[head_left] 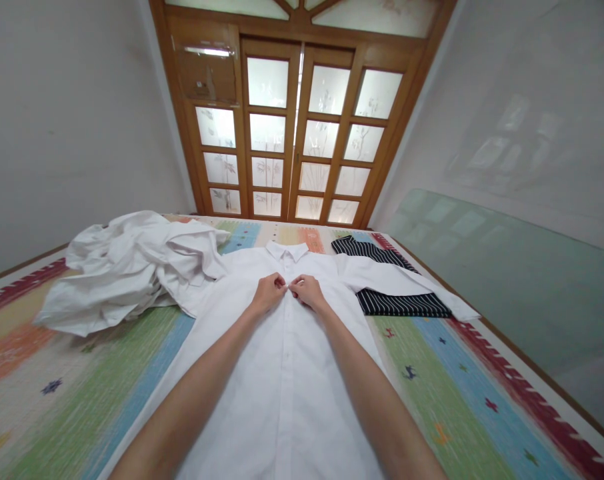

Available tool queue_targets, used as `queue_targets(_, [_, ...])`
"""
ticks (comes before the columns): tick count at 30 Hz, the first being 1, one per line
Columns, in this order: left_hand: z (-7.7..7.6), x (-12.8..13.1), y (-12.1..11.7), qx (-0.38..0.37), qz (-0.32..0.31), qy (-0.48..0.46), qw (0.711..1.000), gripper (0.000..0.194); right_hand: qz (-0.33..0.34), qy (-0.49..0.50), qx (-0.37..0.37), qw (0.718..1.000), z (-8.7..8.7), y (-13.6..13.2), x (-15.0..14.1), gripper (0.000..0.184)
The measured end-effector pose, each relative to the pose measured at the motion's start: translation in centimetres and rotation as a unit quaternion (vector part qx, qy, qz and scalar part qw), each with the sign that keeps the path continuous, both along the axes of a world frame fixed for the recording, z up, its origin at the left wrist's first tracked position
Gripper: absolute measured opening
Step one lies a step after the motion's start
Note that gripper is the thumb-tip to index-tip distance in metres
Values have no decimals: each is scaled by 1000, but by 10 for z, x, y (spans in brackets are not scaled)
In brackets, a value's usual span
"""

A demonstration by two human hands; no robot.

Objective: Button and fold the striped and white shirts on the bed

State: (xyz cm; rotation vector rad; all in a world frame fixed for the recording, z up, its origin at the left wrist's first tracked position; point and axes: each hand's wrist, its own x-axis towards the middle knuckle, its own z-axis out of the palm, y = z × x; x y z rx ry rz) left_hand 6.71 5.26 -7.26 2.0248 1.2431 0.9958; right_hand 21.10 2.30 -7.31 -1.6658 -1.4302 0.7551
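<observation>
A white button-up shirt (262,373) lies face up, its collar (287,252) pointing away from me and its button front running down the middle. My left hand (269,292) and my right hand (306,291) meet on that front, below the collar. Both hands are closed, with fingertips pinching the shirt's front edge. Whether a button sits between them is too small to make out. The right-hand sleeve (382,275) stretches out to the right, while the left-hand sleeve runs in beside a white heap of cloth.
A crumpled pile of white cloth (132,273) lies at the left. Black-and-white striped fabric (402,303), folded, is partly under the right sleeve. Everything rests on a colourful striped mat (432,387). A greenish glass panel (507,280) leans at the right wall; wooden glazed doors (295,133) stand behind.
</observation>
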Motion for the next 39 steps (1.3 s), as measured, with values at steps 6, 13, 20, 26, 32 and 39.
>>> queue_targets(6, [-3, -5, -7, 62, -5, 80, 995, 21, -3, -147, 54, 988, 2, -12, -10, 14])
queue_targets(13, [-1, -29, -32, 106, -46, 172, 978, 21, 101, -304, 73, 945, 7, -50, -5, 22])
queue_targets(20, [-3, -42, -54, 75, -92, 213, 970, 37, 103, -260, 66, 958, 13, -79, -12, 27])
queue_targets(26, [-1, -37, -63, 76, -82, 150, 982, 35, 48, -313, 35, 948, 8, -79, -24, 18])
queue_targets(32, [8, -37, -71, 60, -91, 178, 978, 23, 39, -236, 51, 970, 10, -78, -21, 19])
queue_targets(39, [13, -27, -76, 58, -111, 161, 979, 20, 49, -36, 9, 998, 9, -77, -8, 19])
